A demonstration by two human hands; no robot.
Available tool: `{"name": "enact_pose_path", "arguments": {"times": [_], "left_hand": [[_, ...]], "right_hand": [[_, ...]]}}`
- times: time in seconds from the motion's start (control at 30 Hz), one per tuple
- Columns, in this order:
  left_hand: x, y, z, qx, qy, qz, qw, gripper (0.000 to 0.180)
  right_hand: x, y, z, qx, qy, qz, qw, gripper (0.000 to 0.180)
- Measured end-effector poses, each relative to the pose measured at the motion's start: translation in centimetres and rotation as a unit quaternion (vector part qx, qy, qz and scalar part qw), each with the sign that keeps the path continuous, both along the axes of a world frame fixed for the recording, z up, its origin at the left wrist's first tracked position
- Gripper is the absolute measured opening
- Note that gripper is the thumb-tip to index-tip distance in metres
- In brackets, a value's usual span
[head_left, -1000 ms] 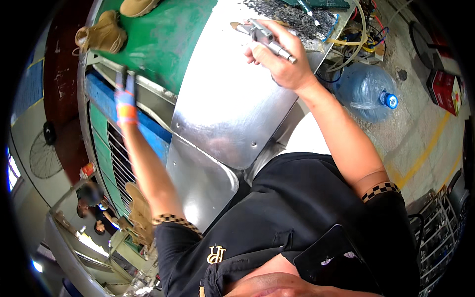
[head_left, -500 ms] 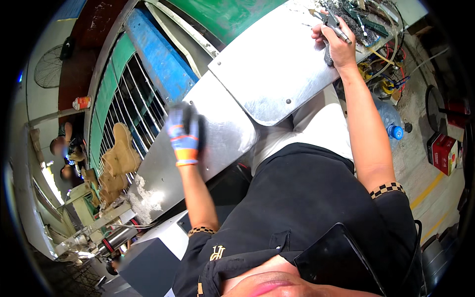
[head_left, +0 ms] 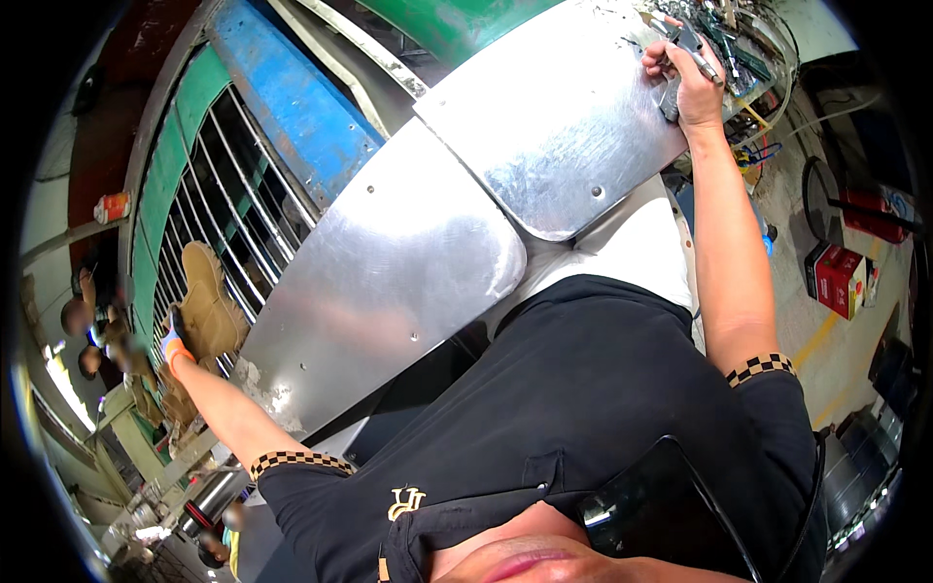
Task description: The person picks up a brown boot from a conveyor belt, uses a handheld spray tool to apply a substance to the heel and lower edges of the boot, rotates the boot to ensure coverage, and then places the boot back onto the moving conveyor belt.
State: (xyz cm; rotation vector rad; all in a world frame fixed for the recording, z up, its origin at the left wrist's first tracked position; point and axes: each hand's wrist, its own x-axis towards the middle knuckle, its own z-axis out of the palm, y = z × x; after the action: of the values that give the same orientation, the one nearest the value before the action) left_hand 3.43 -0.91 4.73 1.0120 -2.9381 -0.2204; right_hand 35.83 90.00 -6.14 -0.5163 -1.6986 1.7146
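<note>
My left hand (head_left: 173, 340), in a blue and orange glove with dark fingertips, reaches out far left to the edge of a tan boot (head_left: 209, 296). Whether its small, partly hidden fingers grip the boot I cannot tell. At the upper right my bare right hand (head_left: 698, 95) is closed around a silver and grey metal tool (head_left: 692, 44) with a slim barrel; a grey part of it shows below the fingers. That hand is above the far right end of the shiny metal worktop (head_left: 389, 253).
More tan boots (head_left: 180, 398) are at the left, by a metal bar rack (head_left: 233, 185). A blue panel (head_left: 292, 97) slopes beyond the worktop. Loose tools (head_left: 739, 58) lie at the upper right. A red box (head_left: 834, 280) stands on the floor at right.
My left hand has swung left, off the metal worktop and out to the tan boot. The right hand still holds the tool; the whole view has shifted slightly.
</note>
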Motion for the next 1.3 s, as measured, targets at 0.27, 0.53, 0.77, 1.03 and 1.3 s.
{"name": "enact_pose_path", "arguments": {"times": [0.27,0.53,0.77,1.03,1.3], "left_hand": [[2.3,9.3,-4.3,-0.209,0.088,-0.071,0.971,0.117],[19.6,25.6,-2.0,0.021,0.369,-0.134,0.919,0.033],[36.2,33.2,-5.6,0.094,0.188,-0.496,0.842,0.032],[34.1,47.7,3.7,-0.074,0.143,-0.683,0.712,0.092],[29.2,51.4,1.6,-0.033,0.138,-0.696,0.704,0.062]], "right_hand": [[0.5,0.4,0.3,0.034,-0.007,-0.017,0.999,0.037],[0.6,0.6,-0.7,-0.001,0.045,0.009,0.999,0.034],[0.5,0.6,-0.8,0.002,0.072,0.035,0.997,0.024],[0.9,-0.2,0.6,-0.115,0.075,0.017,0.99,0.028],[5.1,-0.2,0.4,-0.012,0.058,0.038,0.998,0.034]]}}
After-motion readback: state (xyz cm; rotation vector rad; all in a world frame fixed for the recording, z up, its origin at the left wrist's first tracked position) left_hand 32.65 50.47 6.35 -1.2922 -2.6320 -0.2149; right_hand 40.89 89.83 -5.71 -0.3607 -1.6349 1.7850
